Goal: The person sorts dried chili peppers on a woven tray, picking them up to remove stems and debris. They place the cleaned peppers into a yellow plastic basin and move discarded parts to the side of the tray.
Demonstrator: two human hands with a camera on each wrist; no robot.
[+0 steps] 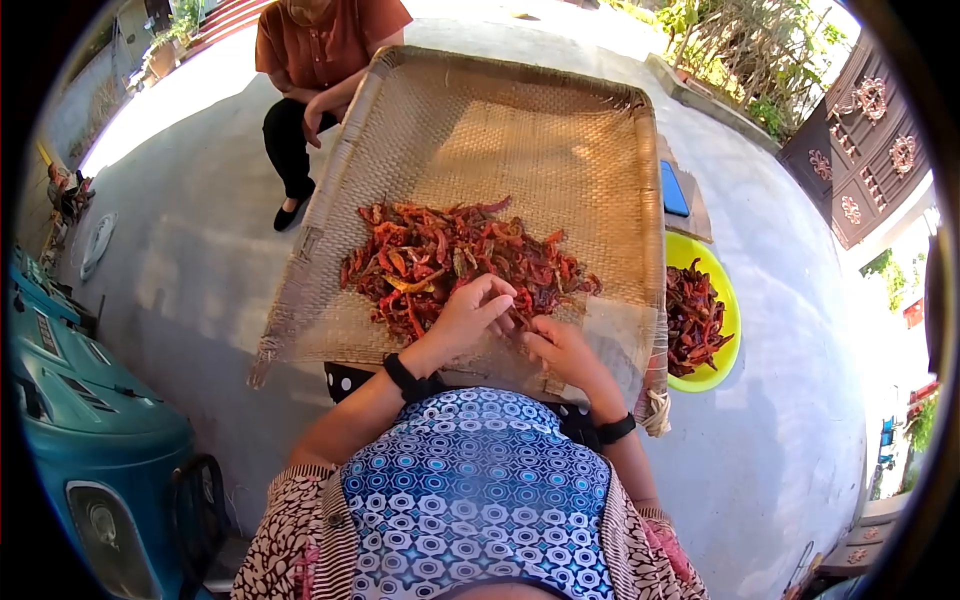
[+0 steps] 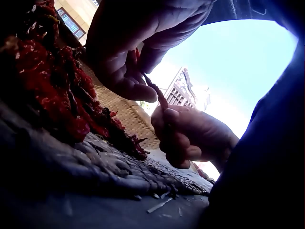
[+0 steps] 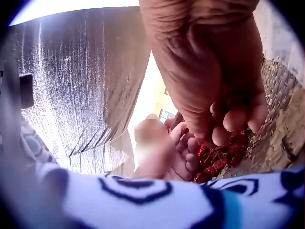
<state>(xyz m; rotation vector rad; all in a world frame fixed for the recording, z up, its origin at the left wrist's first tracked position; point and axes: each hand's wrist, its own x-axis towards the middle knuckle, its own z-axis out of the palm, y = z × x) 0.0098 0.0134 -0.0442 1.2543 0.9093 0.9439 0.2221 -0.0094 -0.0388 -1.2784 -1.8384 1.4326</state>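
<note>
A long flat woven bamboo tray (image 1: 540, 130) lies in front of me, with a heap of dried red chili peppers (image 1: 440, 250) on its near half. At the heap's near edge, my left hand (image 1: 468, 318) pinches the thin dark stem end of one chili pepper (image 2: 161, 98). My right hand (image 1: 568, 355) grips the body of that same pepper between thumb and curled fingers. Both hands are close together, and the left wrist view shows the pepper stretched between them. In the right wrist view the right hand (image 3: 205, 71) hides most of the pepper.
A yellow-green basin (image 1: 735, 330) of chili peppers stands right of the tray, below a blue phone (image 1: 674, 190) on a board. A person in a rust-coloured shirt (image 1: 325, 45) sits beyond the tray's left side. A teal vehicle (image 1: 100, 400) is at left.
</note>
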